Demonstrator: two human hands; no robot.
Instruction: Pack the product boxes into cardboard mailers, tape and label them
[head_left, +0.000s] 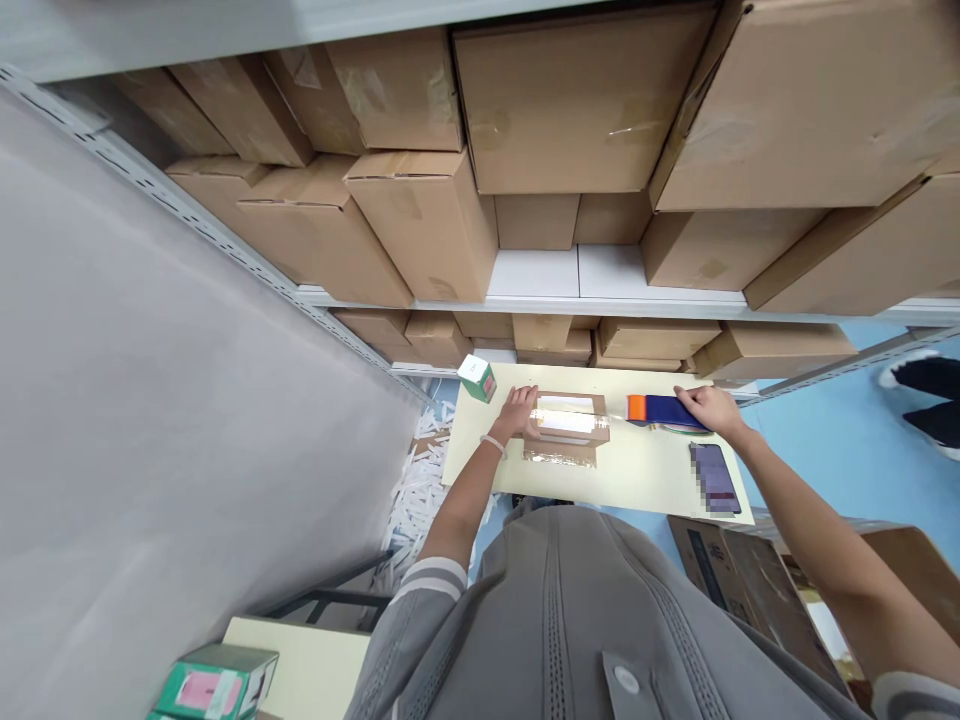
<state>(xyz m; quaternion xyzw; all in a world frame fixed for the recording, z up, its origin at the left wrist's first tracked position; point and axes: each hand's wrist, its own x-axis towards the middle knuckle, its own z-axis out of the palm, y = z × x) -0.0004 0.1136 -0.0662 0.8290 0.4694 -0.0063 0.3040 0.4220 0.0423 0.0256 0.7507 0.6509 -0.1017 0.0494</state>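
Past the left hand's outer side, I see a small green-and-white carton (477, 378). The left hand (520, 410), fingers loosely spread, rests on the left end of a brown cardboard box (570, 420) with white labels. Between the hands, a clear tape strip (617, 416) links that box to a blue-and-orange tape dispenser (666, 409), its right end gripped by my right hand (709, 408). Just nearer me than that hand lies a dark rectangular phone (716, 478).
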